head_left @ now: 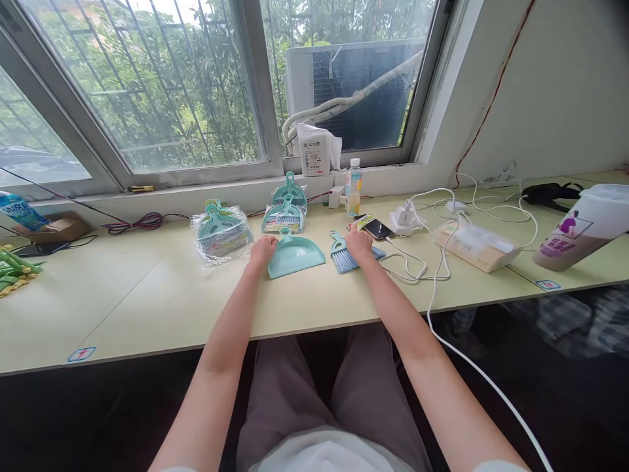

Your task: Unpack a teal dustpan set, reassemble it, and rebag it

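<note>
A light teal dustpan (295, 257) lies on the table in front of me, its handle pointing toward the window. At its left edge is my left hand (264, 250), fingers curled closed against the rim. To the right lies a small hand brush (343, 259) with a teal handle and blue-grey bristles. My right hand (360, 242) is closed over the brush's right part and hides some of it. Behind the dustpan stand wrapped dustpan-and-brush sets (285, 213), and more packed sets (221, 231) lie in clear plastic to the left.
A drink bottle (353, 189), a phone (377, 227) and a white charger (405, 217) with loose cables are behind and right of my right hand. Farther right are a tissue pack (476, 246) and a large tilted cup (580, 229). A cable hangs over the front edge.
</note>
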Demonstrator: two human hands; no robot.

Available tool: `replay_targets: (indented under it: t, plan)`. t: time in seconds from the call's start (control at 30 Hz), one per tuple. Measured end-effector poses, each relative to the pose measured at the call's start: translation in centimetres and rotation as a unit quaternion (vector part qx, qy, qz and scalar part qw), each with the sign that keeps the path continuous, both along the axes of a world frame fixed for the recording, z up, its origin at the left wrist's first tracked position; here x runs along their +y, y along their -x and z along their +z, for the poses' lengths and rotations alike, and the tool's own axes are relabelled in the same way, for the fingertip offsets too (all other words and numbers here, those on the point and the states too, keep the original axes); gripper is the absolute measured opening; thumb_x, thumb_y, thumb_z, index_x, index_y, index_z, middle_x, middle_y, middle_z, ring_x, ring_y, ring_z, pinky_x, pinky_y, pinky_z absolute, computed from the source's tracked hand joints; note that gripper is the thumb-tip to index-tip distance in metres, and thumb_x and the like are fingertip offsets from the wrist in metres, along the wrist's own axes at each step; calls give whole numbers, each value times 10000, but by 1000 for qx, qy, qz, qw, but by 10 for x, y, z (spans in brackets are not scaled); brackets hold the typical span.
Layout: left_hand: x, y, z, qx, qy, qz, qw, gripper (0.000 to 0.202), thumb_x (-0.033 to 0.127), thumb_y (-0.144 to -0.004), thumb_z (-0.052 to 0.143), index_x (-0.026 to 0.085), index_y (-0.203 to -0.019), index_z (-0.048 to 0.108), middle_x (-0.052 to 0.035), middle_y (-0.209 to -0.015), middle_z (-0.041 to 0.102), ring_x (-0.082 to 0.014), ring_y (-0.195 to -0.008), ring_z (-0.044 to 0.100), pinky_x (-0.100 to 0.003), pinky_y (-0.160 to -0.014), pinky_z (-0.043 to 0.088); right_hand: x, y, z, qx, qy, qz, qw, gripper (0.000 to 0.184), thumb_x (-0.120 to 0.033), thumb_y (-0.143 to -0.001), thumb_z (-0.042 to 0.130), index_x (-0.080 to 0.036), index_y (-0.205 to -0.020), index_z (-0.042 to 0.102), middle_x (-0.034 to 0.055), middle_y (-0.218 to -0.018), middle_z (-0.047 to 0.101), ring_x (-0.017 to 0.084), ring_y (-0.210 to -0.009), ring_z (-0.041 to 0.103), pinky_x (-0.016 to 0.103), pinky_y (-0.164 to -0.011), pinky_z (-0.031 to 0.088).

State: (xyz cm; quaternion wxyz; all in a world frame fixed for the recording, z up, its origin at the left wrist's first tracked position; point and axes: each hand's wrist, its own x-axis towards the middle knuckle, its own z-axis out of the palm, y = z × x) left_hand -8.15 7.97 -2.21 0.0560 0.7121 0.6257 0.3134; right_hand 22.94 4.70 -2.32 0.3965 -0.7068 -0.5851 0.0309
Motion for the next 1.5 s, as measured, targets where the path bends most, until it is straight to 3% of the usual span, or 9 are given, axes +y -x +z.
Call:
replay_targets:
  t: [0.1, 0.23, 0.33, 0.57, 1.0, 1.17, 1.3, 1.5]
  plan:
    - [-5, -2, 5, 26, -14, 22, 999, 293, 254, -906, 422, 220, -956, 709, -130, -1132, 653, -290, -999, 625, -378, -882, 447, 0, 1, 2, 28, -38, 5, 999, 317, -135, -887, 494, -141, -1204, 491, 196, -982, 683, 309, -957, 648, 407, -845, 469]
    - [-10, -1, 13, 24, -33, 51, 998, 323, 258, -926, 388, 202, -1001, 697, -140, -1120, 653, -294, -983, 632, -380, -858, 456, -4, -2, 9, 95, -99, 11, 990, 314, -192, -937, 385, -165, -1250, 397, 192, -1142, 626, 289, -1035, 607, 371, -830, 468]
    - [-12, -2, 16, 46, -20, 63, 997, 327, 267, -936, 379, 206, -1018, 689, -122, -1118, 661, -269, -974, 635, -361, -856, 460, -5, -4, 11, 118, -110, -11, 987, 315, -178, -939, 342, -175, -1252, 376, 175, -1135, 621, 277, -1039, 594, 376, -823, 463]
    - [-16, -8, 18, 90, 5, 60, 994, 360, 250, -951, 336, 210, -1034, 683, -90, -1172, 661, -242, -1012, 629, -339, -888, 454, 1, -4, 6, 98, -91, -75, 988, 323, -121, -912, 348, -177, -1225, 399, 138, -1057, 646, 267, -949, 616, 359, -752, 447]
    - [-16, -8, 16, 107, 29, 76, 991, 374, 261, -944, 325, 205, -1038, 682, -93, -1126, 691, -254, -1033, 627, -338, -842, 466, 0, -1, 1, 74, -5, -49, 996, 247, -146, -939, 320, -186, -1141, 456, 135, -1094, 615, 261, -933, 606, 348, -721, 423]
    - [-16, -11, 16, 103, 23, 86, 991, 348, 271, -931, 355, 206, -1014, 687, -98, -1097, 700, -261, -1028, 636, -351, -850, 469, 0, -1, 1, 59, -4, -53, 997, 283, -159, -946, 299, -179, -1153, 490, 134, -1065, 637, 260, -891, 611, 348, -702, 421]
    - [-18, -17, 15, 75, 31, 112, 990, 319, 378, -903, 442, 204, -996, 692, -113, -1047, 709, -278, -1028, 640, -358, -845, 480, -3, 2, 2, -19, 5, -52, 998, 288, -261, -962, 349, -160, -1170, 521, 160, -1060, 651, 292, -961, 591, 373, -761, 414]
    - [-18, -21, 12, 97, 35, 123, 987, 288, 433, -830, 561, 227, -958, 717, -105, -1020, 713, -278, -1014, 643, -354, -839, 481, -8, 17, 0, -174, 90, -26, 980, 264, -314, -886, 480, -135, -939, 667, 212, -1181, 610, 362, -1122, 481, 484, -926, 317]
